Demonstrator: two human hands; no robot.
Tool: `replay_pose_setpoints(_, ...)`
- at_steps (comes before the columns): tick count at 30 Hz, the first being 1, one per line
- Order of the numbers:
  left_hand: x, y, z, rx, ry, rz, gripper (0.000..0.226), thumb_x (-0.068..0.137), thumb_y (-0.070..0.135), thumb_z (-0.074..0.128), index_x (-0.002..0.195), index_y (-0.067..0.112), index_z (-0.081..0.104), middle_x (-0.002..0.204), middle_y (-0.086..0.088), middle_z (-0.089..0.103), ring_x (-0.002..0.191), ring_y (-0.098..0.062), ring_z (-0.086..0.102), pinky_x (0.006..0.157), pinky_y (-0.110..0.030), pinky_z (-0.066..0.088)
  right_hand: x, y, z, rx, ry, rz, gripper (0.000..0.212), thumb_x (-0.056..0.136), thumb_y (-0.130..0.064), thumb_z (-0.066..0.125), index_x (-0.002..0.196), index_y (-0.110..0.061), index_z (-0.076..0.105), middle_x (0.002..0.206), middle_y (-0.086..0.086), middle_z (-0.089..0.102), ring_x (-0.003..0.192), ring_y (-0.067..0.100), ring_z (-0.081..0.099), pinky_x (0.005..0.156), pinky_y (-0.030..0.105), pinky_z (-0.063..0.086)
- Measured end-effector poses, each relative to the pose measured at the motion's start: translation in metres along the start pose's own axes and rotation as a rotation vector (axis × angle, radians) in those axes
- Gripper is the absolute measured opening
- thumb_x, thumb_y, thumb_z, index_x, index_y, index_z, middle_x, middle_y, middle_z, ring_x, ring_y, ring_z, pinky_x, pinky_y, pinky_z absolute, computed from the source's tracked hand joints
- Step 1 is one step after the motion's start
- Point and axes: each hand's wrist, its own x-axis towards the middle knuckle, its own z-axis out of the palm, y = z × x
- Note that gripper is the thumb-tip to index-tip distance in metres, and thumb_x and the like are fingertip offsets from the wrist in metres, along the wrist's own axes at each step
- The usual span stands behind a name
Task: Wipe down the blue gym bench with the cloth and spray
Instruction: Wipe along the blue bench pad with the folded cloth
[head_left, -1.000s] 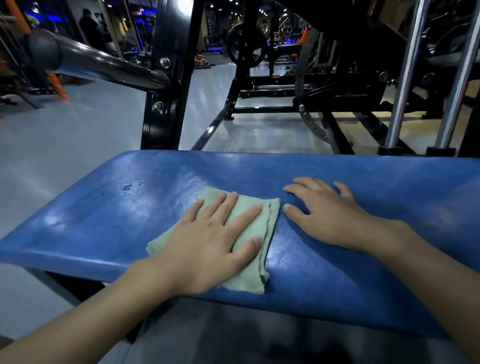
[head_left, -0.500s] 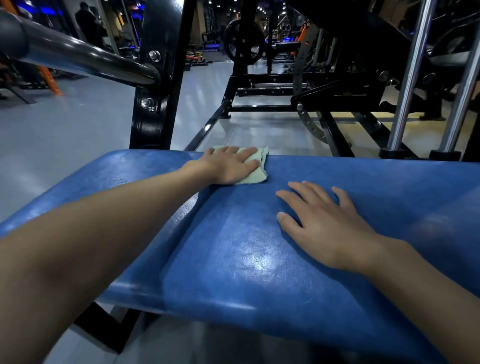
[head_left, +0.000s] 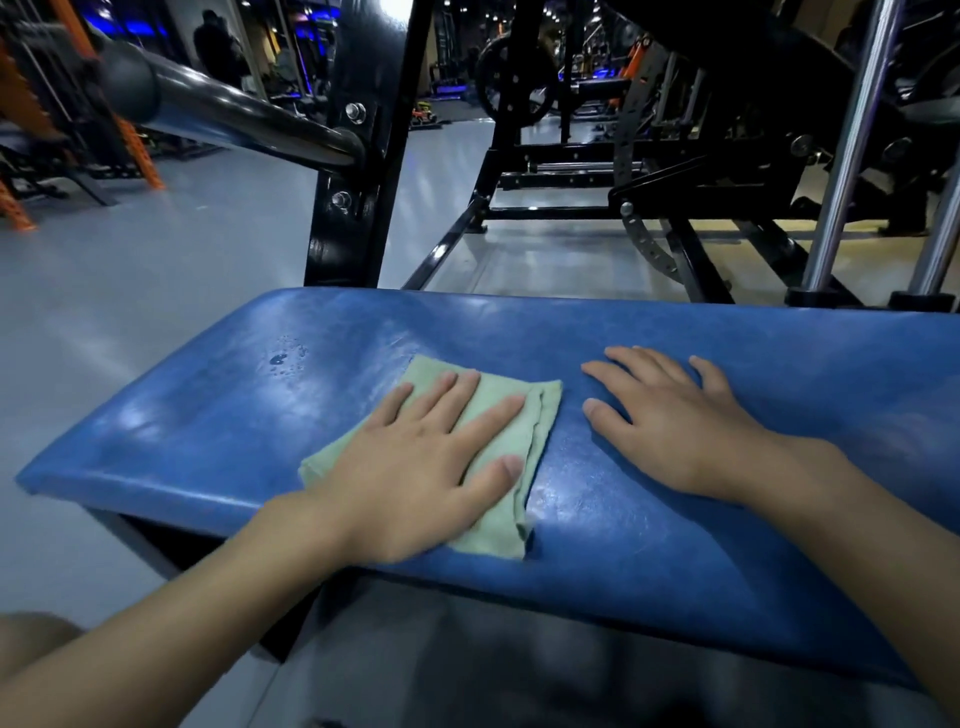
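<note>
The blue gym bench (head_left: 727, 545) runs across the view in front of me. A folded pale green cloth (head_left: 540, 410) lies on its near half. My left hand (head_left: 415, 467) presses flat on the cloth, fingers spread. My right hand (head_left: 670, 421) rests flat on the bare pad just right of the cloth, holding nothing. A few spray droplets (head_left: 283, 358) sit on the pad to the left of the cloth. No spray bottle is in view.
A black upright post (head_left: 353, 208) with a thick steel bar (head_left: 234, 119) stands behind the bench's left end. Black machine frames (head_left: 675, 171) and chrome guide rods (head_left: 852, 145) stand behind on the right. Grey floor (head_left: 130, 291) lies to the left.
My left hand has drawn the cloth back from the bench's far edge to its near half. My right hand has stayed flat on the pad.
</note>
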Motion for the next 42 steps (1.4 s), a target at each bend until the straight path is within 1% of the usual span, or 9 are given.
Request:
replay_pose_setpoints(4,-0.019,0.002,0.000,-0.008,-0.015,-0.010,0.075,0.076,0.072,-0.012,0.150,0.054,-0.013,0.166,0.006,-0.009,0.150,-0.009,-0.014,0.122,-0.041,-0.005,0.002,-0.007,-0.007,-0.050,0.079,-0.060,0.054,0.101,-0.054,0.021,0.151,-0.034,0.026,0.163,-0.009,0.012,0.151,0.011,0.001,0.118,0.057,-0.007)
replay_pose_setpoints(7,0.001,-0.005,0.000,-0.037,-0.021,-0.013,0.077,0.075,0.075,-0.008,0.150,0.055,-0.008,0.166,0.007,-0.006,0.151,-0.009,-0.010,0.122,-0.042,-0.003,0.005,-0.014,-0.003,0.061,0.041,-0.062,0.059,0.098,-0.060,0.020,0.153,-0.040,0.016,0.164,-0.014,0.005,0.151,0.009,-0.003,0.119,0.054,-0.006)
replay_pose_setpoints(13,0.095,-0.031,0.002,-0.071,-0.023,-0.053,0.060,0.095,0.068,0.017,0.152,0.052,0.005,0.167,0.002,0.003,0.152,-0.014,-0.001,0.122,-0.046,-0.001,0.009,-0.013,0.008,0.037,0.002,-0.049,0.061,0.096,-0.061,0.014,0.153,-0.043,0.011,0.164,-0.015,-0.003,0.150,0.008,-0.010,0.119,0.052,-0.006)
replay_pose_setpoints(17,0.167,-0.051,0.001,-0.089,-0.027,-0.089,0.061,0.095,0.068,0.016,0.153,0.050,0.006,0.166,0.000,0.006,0.152,-0.017,0.002,0.121,-0.049,0.000,0.009,-0.015,0.008,0.022,-0.009,-0.051,0.062,0.094,-0.061,0.011,0.154,-0.042,0.008,0.164,-0.016,-0.005,0.149,0.007,-0.013,0.119,0.052,-0.006)
replay_pose_setpoints(22,0.212,-0.061,-0.006,-0.092,-0.046,-0.152,0.066,0.090,0.069,0.015,0.153,0.047,0.015,0.163,-0.001,0.023,0.150,-0.023,0.017,0.119,-0.053,0.008,0.009,-0.013,0.009,0.044,0.001,-0.050,0.062,0.094,-0.061,0.012,0.153,-0.043,0.009,0.164,-0.017,-0.004,0.149,0.006,-0.012,0.120,0.050,-0.006)
replay_pose_setpoints(26,0.190,-0.059,-0.001,-0.088,-0.036,-0.116,0.065,0.093,0.067,0.013,0.154,0.046,0.008,0.166,-0.002,0.013,0.152,-0.021,0.007,0.121,-0.050,0.002,0.008,-0.014,0.008,0.045,-0.007,-0.048,0.061,0.094,-0.062,0.012,0.152,-0.044,0.010,0.164,-0.017,-0.003,0.149,0.006,-0.011,0.119,0.050,-0.007)
replay_pose_setpoints(32,0.087,-0.042,0.000,-0.086,-0.020,-0.050,0.059,0.098,0.063,0.016,0.154,0.048,0.005,0.167,0.000,0.002,0.152,-0.014,-0.002,0.122,-0.045,-0.001,0.008,-0.016,0.005,0.045,-0.024,-0.040,0.060,0.095,-0.061,0.015,0.153,-0.044,0.012,0.164,-0.016,-0.001,0.149,0.006,-0.008,0.120,0.049,-0.006)
replay_pose_setpoints(37,-0.003,-0.028,0.002,-0.028,-0.009,-0.033,0.076,0.079,0.072,-0.006,0.152,0.052,-0.006,0.167,0.004,-0.004,0.151,-0.010,-0.008,0.122,-0.041,-0.004,0.013,-0.027,-0.005,0.047,0.056,-0.025,0.057,0.097,-0.057,0.028,0.150,-0.039,0.026,0.160,-0.014,0.018,0.149,0.009,0.005,0.119,0.055,-0.002)
replay_pose_setpoints(42,-0.013,-0.028,0.001,-0.036,-0.003,-0.050,0.077,0.076,0.074,-0.008,0.150,0.054,-0.007,0.166,0.007,-0.005,0.151,-0.009,-0.010,0.122,-0.041,-0.004,0.025,-0.036,0.003,0.051,-0.007,-0.044,0.059,0.098,-0.061,0.020,0.154,-0.044,0.010,0.164,-0.017,0.001,0.151,0.009,-0.007,0.119,0.054,-0.007)
